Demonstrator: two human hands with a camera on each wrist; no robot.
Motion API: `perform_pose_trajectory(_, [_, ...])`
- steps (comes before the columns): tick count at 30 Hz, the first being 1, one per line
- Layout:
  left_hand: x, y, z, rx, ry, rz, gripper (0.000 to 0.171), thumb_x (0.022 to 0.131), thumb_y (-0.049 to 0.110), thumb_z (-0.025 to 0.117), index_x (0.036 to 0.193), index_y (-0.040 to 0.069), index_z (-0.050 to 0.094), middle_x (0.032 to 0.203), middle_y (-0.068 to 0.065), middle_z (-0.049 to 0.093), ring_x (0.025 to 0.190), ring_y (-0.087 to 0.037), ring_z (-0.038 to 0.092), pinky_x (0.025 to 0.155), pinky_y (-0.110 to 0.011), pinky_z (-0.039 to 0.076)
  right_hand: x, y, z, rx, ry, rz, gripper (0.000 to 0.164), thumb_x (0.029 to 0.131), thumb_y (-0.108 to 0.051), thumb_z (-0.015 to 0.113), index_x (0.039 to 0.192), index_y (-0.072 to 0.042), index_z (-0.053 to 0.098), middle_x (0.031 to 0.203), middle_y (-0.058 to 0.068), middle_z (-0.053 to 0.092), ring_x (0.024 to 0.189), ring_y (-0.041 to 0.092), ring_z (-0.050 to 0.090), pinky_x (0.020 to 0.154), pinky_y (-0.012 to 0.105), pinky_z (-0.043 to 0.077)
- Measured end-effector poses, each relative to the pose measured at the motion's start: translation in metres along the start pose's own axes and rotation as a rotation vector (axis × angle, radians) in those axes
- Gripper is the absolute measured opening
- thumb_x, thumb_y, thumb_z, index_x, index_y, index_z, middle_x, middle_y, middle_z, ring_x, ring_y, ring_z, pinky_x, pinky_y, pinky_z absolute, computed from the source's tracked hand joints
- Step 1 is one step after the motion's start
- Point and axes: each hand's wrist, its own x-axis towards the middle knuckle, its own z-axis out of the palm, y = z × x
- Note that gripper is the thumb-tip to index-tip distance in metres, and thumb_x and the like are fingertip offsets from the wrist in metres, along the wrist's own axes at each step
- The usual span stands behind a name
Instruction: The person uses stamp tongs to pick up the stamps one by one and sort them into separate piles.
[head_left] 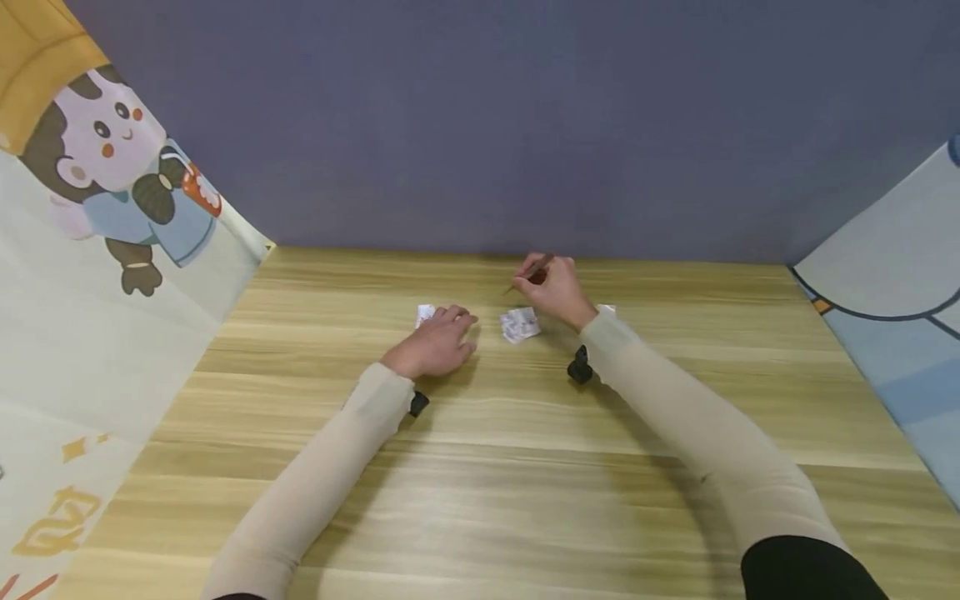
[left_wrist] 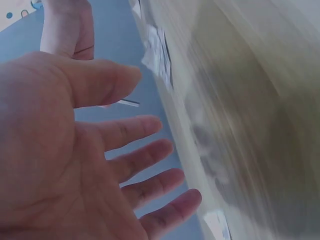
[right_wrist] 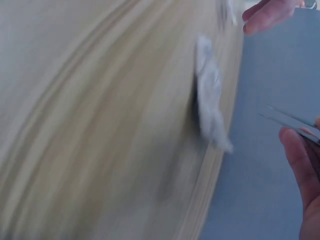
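My right hand (head_left: 557,289) pinches a pair of tweezers (head_left: 538,267) just beyond a small crumpled white packet (head_left: 520,324) on the table. In the right wrist view the tweezers (right_wrist: 287,126) have their two tips apart, with nothing between them, a short way from that packet (right_wrist: 210,95). To the left, my left hand (head_left: 437,340) is held over the table with fingers spread, palm bare in the left wrist view. It partly covers a second white packet (head_left: 425,313). A third white piece (head_left: 607,309) shows behind the right wrist, mostly hidden.
The wood-grain table (head_left: 480,483) meets a dark blue-grey backdrop (head_left: 480,125) at its far edge. Cartoon-printed cloth (head_left: 82,333) hangs at the left, and more printed cloth (head_left: 892,250) at the right. Dark wrist cameras sit under both cuffs.
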Motion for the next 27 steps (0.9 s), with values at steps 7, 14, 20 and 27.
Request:
perform_pose_trajectory(7, [0.012,0.015,0.005,0.016,-0.065,0.027,0.053,0.100,0.030,0.044,0.147,0.007,0.033,0.151,-0.010,0.028,0.136,-0.029,0.024,0.108,-0.049,0.025,-0.010,0.015,-0.019,-0.051,-0.060,0.024,0.005,0.084,-0.012,0.069,0.084,-0.007,0.069,0.077,0.000,0.065,0.065,0.014,0.060,0.059,0.029,0.051])
perform_pose_trajectory(14, [0.025,0.027,0.012,0.097,-0.088,0.043,0.053,0.100,0.032,0.042,0.148,0.012,0.032,0.153,-0.006,0.026,0.136,-0.027,0.024,0.106,-0.050,0.026,-0.017,0.024,-0.027,-0.071,-0.089,0.043,0.004,0.083,-0.009,0.072,0.085,-0.008,0.069,0.079,0.000,0.066,0.068,0.014,0.061,0.063,0.029,0.052])
perform_pose_trajectory(20, [0.035,0.037,0.015,0.115,-0.111,0.060,0.050,0.100,0.031,0.044,0.148,0.018,0.034,0.153,-0.002,0.026,0.136,-0.027,0.024,0.106,-0.052,0.025,-0.020,0.029,-0.028,-0.027,-0.098,0.073,0.005,0.084,-0.008,0.070,0.087,-0.003,0.070,0.080,0.001,0.066,0.070,0.014,0.061,0.066,0.029,0.051])
perform_pose_trajectory(27, [0.042,0.041,0.019,0.138,-0.136,0.043,0.049,0.100,0.031,0.043,0.148,0.021,0.034,0.154,0.001,0.024,0.137,-0.026,0.022,0.107,-0.053,0.021,-0.023,0.035,-0.029,-0.028,-0.088,0.019,0.005,0.086,-0.008,0.068,0.085,-0.003,0.069,0.078,-0.001,0.066,0.068,0.012,0.062,0.063,0.030,0.052])
